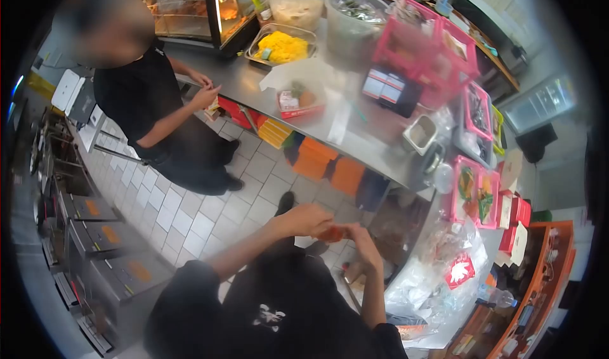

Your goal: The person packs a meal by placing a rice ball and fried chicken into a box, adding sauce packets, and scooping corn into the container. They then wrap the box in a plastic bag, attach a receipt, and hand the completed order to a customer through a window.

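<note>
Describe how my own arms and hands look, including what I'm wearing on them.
Your left sleeve and right sleeve are plain black and short. Your left hand and right hand show no gloves. Any rings or small markings are too blurred to tell.

No readable text, tablet screen blurred, box print illegible

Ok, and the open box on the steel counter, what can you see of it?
The open box looks like cardboard, with red outer walls bearing pale markings. Its large off-white lid stands raised on the far side. Inside are blurred portions, one whitish, one green and one orange-brown, too unclear to identify. It sits upright on the steel counter, near the front edge, with a metal pan of yellow food beyond it.
</note>
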`<action>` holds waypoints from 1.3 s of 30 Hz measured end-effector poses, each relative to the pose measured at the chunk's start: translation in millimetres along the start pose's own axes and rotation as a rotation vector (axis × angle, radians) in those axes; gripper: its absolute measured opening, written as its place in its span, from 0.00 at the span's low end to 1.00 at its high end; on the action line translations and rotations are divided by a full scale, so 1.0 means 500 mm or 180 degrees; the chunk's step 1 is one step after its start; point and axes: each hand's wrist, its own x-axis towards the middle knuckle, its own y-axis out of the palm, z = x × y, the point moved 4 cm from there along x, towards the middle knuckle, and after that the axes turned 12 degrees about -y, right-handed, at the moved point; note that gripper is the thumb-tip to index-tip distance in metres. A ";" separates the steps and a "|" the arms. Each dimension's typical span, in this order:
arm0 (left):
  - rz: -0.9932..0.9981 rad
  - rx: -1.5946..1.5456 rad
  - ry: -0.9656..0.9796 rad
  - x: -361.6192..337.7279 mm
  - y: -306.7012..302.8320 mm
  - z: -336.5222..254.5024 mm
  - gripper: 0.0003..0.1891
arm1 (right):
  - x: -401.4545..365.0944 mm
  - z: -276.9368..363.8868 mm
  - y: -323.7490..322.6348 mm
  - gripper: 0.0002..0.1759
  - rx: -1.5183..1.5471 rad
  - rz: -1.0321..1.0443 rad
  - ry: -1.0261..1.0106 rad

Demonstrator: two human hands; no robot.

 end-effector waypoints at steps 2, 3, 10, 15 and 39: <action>0.0178 -0.0390 0.0051 -0.002 -0.036 0.017 0.13 | 0.032 0.059 0.044 0.17 -0.1262 0.0853 -0.0163; 0.0386 -0.0756 0.0135 -0.003 -0.055 0.023 0.14 | 0.052 0.065 0.063 0.17 -0.1263 0.0872 -0.0152; -0.0524 -0.2154 -0.0243 0.051 -0.173 0.172 0.17 | 0.206 0.111 0.182 0.08 -0.1271 -0.0509 -0.0683; -0.1596 -0.2244 -0.0530 0.103 -0.248 0.276 0.17 | 0.284 0.214 0.245 0.08 -0.1869 -0.0668 -0.1129; -0.1223 -0.4429 -0.1446 0.348 -0.357 0.370 0.06 | 0.592 -0.008 -0.047 0.32 -0.0008 -0.0979 -0.0220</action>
